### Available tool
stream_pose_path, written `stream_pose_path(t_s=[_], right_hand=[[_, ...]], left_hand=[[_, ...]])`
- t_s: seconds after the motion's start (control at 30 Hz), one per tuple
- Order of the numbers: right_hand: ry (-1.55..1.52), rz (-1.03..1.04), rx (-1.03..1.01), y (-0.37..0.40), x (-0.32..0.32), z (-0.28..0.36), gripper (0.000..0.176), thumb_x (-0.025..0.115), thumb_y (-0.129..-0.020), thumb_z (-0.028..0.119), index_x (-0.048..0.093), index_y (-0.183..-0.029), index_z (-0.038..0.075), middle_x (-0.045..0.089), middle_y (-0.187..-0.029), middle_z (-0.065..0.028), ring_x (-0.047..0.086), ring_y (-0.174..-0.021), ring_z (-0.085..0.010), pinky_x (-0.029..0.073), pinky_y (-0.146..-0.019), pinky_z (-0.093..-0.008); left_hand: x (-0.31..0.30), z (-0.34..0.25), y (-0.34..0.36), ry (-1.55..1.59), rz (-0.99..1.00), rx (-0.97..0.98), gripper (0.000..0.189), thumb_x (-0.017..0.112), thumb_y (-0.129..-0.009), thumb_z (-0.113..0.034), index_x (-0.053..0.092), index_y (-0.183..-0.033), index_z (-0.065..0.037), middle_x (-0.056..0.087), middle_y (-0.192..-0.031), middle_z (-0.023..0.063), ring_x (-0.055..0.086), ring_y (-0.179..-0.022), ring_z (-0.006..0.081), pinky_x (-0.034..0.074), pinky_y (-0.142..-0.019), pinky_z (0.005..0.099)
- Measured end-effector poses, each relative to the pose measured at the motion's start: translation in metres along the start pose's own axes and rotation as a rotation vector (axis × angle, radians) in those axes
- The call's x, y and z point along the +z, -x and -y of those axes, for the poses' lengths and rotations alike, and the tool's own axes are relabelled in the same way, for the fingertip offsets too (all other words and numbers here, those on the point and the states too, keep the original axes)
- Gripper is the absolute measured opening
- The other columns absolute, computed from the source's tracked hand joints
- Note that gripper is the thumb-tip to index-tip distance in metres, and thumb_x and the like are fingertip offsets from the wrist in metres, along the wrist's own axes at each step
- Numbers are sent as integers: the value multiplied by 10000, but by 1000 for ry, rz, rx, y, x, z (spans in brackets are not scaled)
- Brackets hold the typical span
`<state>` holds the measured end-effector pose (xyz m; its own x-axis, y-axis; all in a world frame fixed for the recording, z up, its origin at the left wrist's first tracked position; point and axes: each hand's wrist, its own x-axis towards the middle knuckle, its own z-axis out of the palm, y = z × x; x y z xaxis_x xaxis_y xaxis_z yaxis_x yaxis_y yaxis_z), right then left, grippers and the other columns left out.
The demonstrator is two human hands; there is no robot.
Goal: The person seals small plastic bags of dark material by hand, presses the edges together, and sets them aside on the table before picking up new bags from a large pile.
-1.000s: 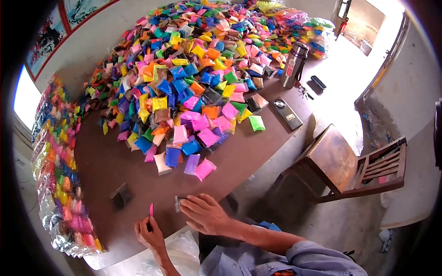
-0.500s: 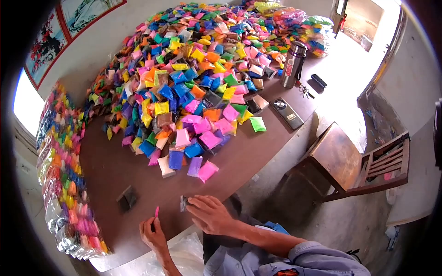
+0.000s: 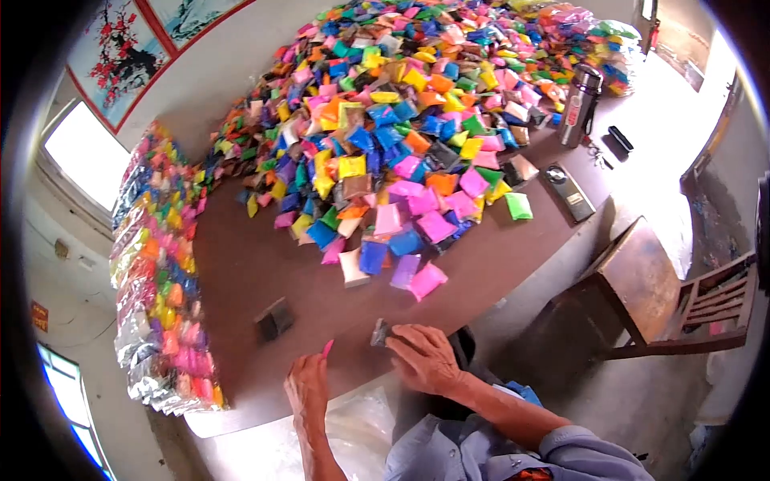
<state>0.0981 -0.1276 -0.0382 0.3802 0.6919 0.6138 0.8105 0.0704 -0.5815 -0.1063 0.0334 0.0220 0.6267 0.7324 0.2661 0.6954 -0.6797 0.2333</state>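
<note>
My left hand (image 3: pixel 308 391) is closed near the table's front edge, with a thin bright pink strip (image 3: pixel 328 348) sticking up from its fingertips. To its right, my right hand (image 3: pixel 425 359) lies low over the table with its fingers stretched out and slightly apart. At those fingertips is a small clear and dark piece (image 3: pixel 380 332), too small to name exactly; it looks touched rather than gripped. A flat black packet (image 3: pixel 275 319) rests on the brown table (image 3: pixel 241 276), beyond my left hand.
A large heap of colourful small packets (image 3: pixel 417 152) covers the table's far side. Clear bags of packets (image 3: pixel 164 297) line the left edge. To the right stand a steel flask (image 3: pixel 579 108), a dark rectangular device (image 3: pixel 568 193), a black case (image 3: pixel 620 141) and a wooden chair (image 3: pixel 642 280).
The whole view has shifted, so the table and heap appear further right and higher. My left hand has turned, showing more of its back. My right hand stays beside the small piece.
</note>
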Motion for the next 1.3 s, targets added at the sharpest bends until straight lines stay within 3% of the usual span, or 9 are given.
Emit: stream_pose_path(t_s=[0.17, 0.23, 0.47, 0.53, 0.63, 0.73, 0.93, 1.07, 1.3], right_hand=[[-17, 3, -9, 1, 2, -3, 463, 789, -796, 118, 686, -1247, 109, 627, -1356, -95, 599, -1207, -308, 466, -993, -443], [-9, 5, -2, 3, 2, -3, 461, 775, -807, 125, 681, -1259, 114, 621, -1361, -90, 598, -1212, -303, 469, -997, -446], [-16, -36, -3, 0, 2, 0, 489, 812, -754, 74, 697, -1228, 95, 628, -1324, -100, 603, -1199, -302, 473, -964, -441], [-20, -44, -3, 2, 3, -1, 490, 812, -753, 71, 697, -1229, 95, 629, -1320, -102, 607, -1192, -302, 474, -962, -441], [-22, -47, -23, 2, 4, -2, 503, 815, -750, 65, 694, -1237, 96, 628, -1314, -104, 615, -1176, -306, 475, -957, -441], [-12, -26, -25, 1, 4, -3, 518, 820, -736, 56, 695, -1237, 99, 631, -1304, -104, 620, -1163, -308, 476, -952, -439], [-18, -19, 0, 2, 5, -3, 469, 791, -745, 68, 716, -1204, 132, 636, -1293, -82, 631, -1129, -314, 487, -956, -456], [5, -34, -5, 1, 7, -1, 480, 796, -726, 65, 712, -1193, 132, 636, -1274, -80, 637, -1115, -307, 492, -948, -459], [-5, -49, -31, 1, 5, -3, 486, 797, -736, 84, 710, -1212, 135, 633, -1268, -84, 637, -1104, -306, 500, -933, -457]], left_hand=[[-12, 0, -20, -151, 233, -57, 129, 715, -898, -149, 765, -957, -46, 739, -975, 172, 712, -869, 393, 567, -781, 491], [-12, 0, -24, -169, 314, -50, 180, 615, -959, -155, 743, -916, -37, 723, -974, 176, 711, -924, 387, 574, -811, 501], [5, 3, -17, -253, 191, -8, 142, 633, -908, -129, 716, -892, -14, 717, -919, 181, 713, -888, 394, 574, -789, 519], [8, -4, -10, -15, 10, -11, 106, 654, -920, -107, 700, -887, -17, 714, -896, 173, 710, -853, 397, 569, -749, 517], [16, -32, -3, 274, -14, -33, 77, 684, -944, -73, 681, -984, -7, 722, -871, 185, 720, -750, 343, 561, -652, 414], [24, -69, -2, 563, 17, -46, 102, 726, -955, -125, 725, -976, -25, 733, -905, 162, 728, -770, 319, 565, -682, 406], [34, -80, -12, 584, 30, -114, 138, 771, -930, -127, 733, -949, 4, 731, -813, 159, 711, -685, 247, 560, -657, 357], [49, -57, -21, 453, -66, -31, 102, 777, -912, -109, 739, -925, -16, 722, -772, 131, 702, -664, 242, 543, -634, 364], [32, -66, -27, 560, -5, -168, 114, 803, -890, -117, 752, -904, -16, 728, -795, 134, 693, -658, 234, 533, -622, 349]])
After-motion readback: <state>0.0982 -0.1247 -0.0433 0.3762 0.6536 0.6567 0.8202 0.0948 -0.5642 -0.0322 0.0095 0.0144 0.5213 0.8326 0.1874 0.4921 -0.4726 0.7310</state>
